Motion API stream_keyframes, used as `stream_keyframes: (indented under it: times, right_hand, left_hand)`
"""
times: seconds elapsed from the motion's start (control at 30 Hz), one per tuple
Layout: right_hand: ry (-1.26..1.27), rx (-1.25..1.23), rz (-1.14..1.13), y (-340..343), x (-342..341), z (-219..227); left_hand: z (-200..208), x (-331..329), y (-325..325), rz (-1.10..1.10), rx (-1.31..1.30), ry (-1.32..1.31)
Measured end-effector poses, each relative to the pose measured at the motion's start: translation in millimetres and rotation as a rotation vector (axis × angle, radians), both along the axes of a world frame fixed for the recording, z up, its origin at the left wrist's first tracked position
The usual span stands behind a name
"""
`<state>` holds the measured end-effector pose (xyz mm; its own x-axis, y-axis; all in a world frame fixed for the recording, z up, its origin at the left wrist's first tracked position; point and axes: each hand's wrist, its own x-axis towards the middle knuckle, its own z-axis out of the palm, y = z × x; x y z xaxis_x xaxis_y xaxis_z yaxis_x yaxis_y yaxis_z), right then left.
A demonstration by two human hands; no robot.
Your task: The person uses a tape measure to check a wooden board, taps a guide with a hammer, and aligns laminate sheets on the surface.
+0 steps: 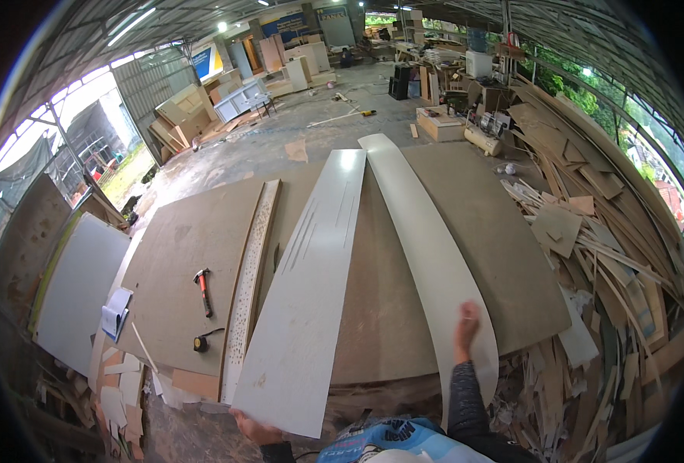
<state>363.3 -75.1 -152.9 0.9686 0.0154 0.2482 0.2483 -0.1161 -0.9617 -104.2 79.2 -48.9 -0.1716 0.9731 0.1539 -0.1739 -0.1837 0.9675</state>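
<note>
A long white panel (pixel 305 309) with dark streaks lies lengthwise on a wide brown board (pixel 388 309). My left hand (pixel 255 428) grips the panel's near left corner, its fingers at the edge. To the right, a second long white strip (pixel 411 224) bends upward along its length, and its far end meets the panel's far end. My right hand (pixel 467 328) is over the near part of this strip, fingers curled together. Whether it touches the strip or holds something small, I cannot make out.
Left of the panel lie a narrow wooden-edged frame (pixel 243 301), a claw hammer (pixel 203 292), a tape measure (pixel 206 340) and an open notebook (pixel 116 312). Wood offcuts (pixel 589 255) pile up at the right, with scraps (pixel 122 393) at the near left. A compressor (pixel 482 139) stands farther back.
</note>
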Motion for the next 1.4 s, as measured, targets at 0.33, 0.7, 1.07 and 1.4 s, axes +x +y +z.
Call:
stream_keyframes:
  times: [0.33, 0.7, 1.07, 1.4]
  right_hand:
    - [0.214, -0.004, 0.789, 164, -208, 38]
    - [0.128, -0.160, 0.796, 194, -244, 29]
    - [-0.143, -0.469, 0.804, 229, -259, -21]
    - [-0.054, -0.529, 0.925, 238, -273, -31]
  left_hand:
    - [0, -24, -23, 0.138, -0.198, -0.101]
    - [-31, -56, -25, 0.014, -0.270, -0.547]
    - [-104, -74, 0, 0.174, -0.383, -0.602]
    - [-158, -91, 13, 0.283, -0.408, -0.512]
